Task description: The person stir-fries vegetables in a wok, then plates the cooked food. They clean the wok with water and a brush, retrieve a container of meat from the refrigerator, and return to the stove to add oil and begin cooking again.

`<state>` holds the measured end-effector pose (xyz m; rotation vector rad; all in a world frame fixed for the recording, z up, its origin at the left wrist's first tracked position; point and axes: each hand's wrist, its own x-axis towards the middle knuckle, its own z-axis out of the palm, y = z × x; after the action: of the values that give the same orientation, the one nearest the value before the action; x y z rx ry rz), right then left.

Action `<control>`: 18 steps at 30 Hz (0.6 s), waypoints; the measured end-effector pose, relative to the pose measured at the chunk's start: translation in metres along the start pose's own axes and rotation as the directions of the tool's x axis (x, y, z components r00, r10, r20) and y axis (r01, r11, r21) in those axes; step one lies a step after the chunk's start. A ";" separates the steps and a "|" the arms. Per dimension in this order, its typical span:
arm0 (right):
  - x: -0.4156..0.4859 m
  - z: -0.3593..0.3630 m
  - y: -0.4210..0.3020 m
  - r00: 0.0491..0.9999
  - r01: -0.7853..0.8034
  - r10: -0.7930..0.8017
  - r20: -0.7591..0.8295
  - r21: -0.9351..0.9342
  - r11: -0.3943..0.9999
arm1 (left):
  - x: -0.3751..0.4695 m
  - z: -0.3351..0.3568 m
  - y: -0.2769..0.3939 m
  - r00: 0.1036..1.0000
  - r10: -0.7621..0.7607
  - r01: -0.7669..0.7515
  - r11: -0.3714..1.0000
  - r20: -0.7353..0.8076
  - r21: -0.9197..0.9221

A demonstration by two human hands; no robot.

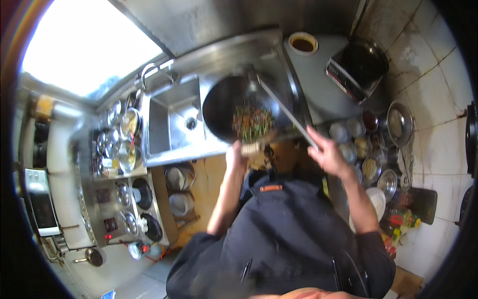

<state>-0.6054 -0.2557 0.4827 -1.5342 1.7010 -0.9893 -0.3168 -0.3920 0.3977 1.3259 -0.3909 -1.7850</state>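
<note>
A large dark wok (220,108) sits on the steel range, with chopped green and reddish food (253,121) in its near half. At the wok's near edge my left hand (235,153) is closed on its handle, which looks wrapped in pale cloth or cord (252,148). My right hand (326,151) grips the end of a long metal utensil (285,112), which slants over the wok's right side. The utensil's far end is blurred near the wok's back edge, so its kind cannot be told.
Left of the wok is a steel sink (175,123) with a faucet (149,73). A bowl of brown sauce (303,44) and a dark pot (364,61) stand at the back right. Several ingredient bowls (371,168) and a strainer (399,123) line the right side.
</note>
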 end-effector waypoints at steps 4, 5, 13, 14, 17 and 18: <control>0.014 -0.008 -0.031 1.000 -0.020 0.022 -0.012 0.095 0.995 | 0.033 -0.003 -0.003 0.994 0.006 -0.018 0.994 0.111 0.109; 0.008 -0.015 -0.035 0.986 -0.162 0.161 0.035 0.027 0.986 | 0.026 -0.013 -0.002 0.996 -0.081 0.082 0.995 -0.034 0.048; 0.011 0.029 0.015 0.993 -0.114 0.115 0.000 -0.127 0.985 | -0.050 -0.043 0.023 0.983 -0.097 0.124 0.978 -0.158 0.169; 0.014 0.044 0.019 0.995 -0.092 0.099 0.033 -0.163 0.982 | -0.046 -0.038 0.029 0.987 -0.069 0.099 0.974 -0.148 0.204; 0.013 0.057 0.019 0.979 -0.011 0.066 0.194 -0.268 0.963 | -0.035 -0.035 0.045 0.996 -0.012 0.033 0.972 -0.088 0.232; 0.008 0.051 0.015 0.980 0.090 -0.018 0.199 -0.358 0.929 | -0.035 -0.039 0.048 0.994 -0.027 0.049 0.973 -0.102 0.225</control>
<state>-0.5714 -0.2691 0.4437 -1.8558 1.7799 -0.5426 -0.2582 -0.3837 0.4368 1.5836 -0.5320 -1.7374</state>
